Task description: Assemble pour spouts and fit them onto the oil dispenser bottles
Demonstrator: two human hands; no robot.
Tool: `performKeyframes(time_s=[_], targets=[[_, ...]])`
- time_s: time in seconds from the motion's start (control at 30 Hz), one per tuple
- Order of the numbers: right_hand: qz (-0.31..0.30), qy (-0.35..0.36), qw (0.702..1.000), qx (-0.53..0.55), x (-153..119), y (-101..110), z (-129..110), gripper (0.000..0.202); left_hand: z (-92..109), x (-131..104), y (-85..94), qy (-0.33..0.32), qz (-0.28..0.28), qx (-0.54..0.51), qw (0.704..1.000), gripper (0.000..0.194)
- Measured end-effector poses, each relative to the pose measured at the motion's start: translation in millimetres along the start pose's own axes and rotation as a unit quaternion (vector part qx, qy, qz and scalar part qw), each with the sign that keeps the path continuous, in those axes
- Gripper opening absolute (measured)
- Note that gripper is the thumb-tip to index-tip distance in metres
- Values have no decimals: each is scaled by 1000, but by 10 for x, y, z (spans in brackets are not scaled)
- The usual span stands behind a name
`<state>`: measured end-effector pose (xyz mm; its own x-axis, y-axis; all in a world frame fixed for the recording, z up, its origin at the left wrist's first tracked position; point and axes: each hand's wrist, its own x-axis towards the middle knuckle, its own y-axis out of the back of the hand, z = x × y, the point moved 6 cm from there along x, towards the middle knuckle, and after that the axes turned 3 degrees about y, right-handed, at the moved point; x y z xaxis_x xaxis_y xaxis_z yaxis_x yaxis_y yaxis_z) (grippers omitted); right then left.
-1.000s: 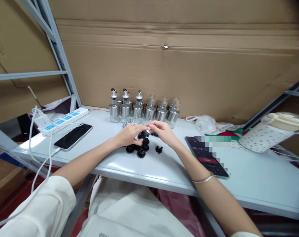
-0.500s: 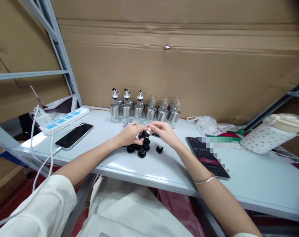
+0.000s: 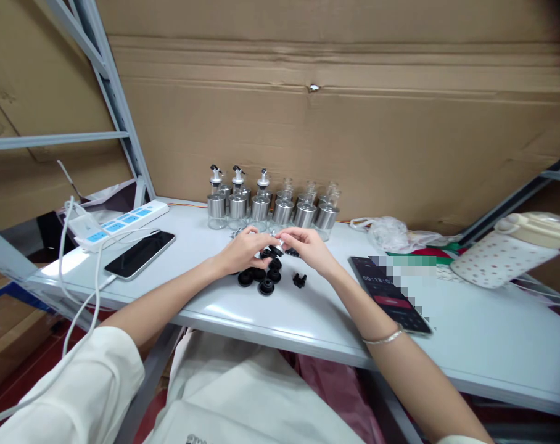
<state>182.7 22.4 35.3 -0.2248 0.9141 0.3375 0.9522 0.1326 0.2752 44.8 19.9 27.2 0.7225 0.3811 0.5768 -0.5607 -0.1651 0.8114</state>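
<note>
My left hand (image 3: 247,251) and my right hand (image 3: 305,246) meet over the table, in front of the bottles. Between their fingertips is a pourer spout (image 3: 276,250) with a silver top and a black base, partly covered by the fingers. The left fingers close on it from one side, and the right thumb and forefinger pinch its upper end. Below the left palm lie several black round stoppers (image 3: 266,286). A small cluster of black plastic pieces (image 3: 300,280) is nearer the right wrist. Behind stand rows of glass bottles with steel bands (image 3: 260,206); three front ones carry pourer spouts (image 3: 238,175).
At left lie a phone (image 3: 140,254) and a white power strip (image 3: 123,226) with cables. A device with a timer screen (image 3: 386,296), a plastic bag (image 3: 386,235) and a dotted tumbler (image 3: 502,253) are at right. Cardboard (image 3: 335,135) walls the back.
Both hands stay nearly in place on the pourer spout, which has tilted slightly. The bottles and the black parts on the table have not been moved.
</note>
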Motion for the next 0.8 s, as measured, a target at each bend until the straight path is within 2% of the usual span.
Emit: performKeyframes(time_s=[0.2, 0.37, 0.53, 0.67, 0.8], targets=[[4, -9, 1000, 13, 1, -3, 17, 25, 8, 8, -2, 6, -3, 0, 1000, 27], [4, -19, 998, 52, 2, -13, 8, 30, -21, 11, 18, 22, 9, -9, 1000, 35], [11, -31, 994, 105, -10, -36, 16, 37, -16, -5, 129, 21, 56, -11, 998, 39], [20, -46, 989, 137, -26, -29, 19, 37, -33, -29, 239, 38, 113, 5, 993, 32], [21, -63, 985, 157, -27, -12, 32, 37, -29, -34, 272, 32, 132, 18, 991, 23]])
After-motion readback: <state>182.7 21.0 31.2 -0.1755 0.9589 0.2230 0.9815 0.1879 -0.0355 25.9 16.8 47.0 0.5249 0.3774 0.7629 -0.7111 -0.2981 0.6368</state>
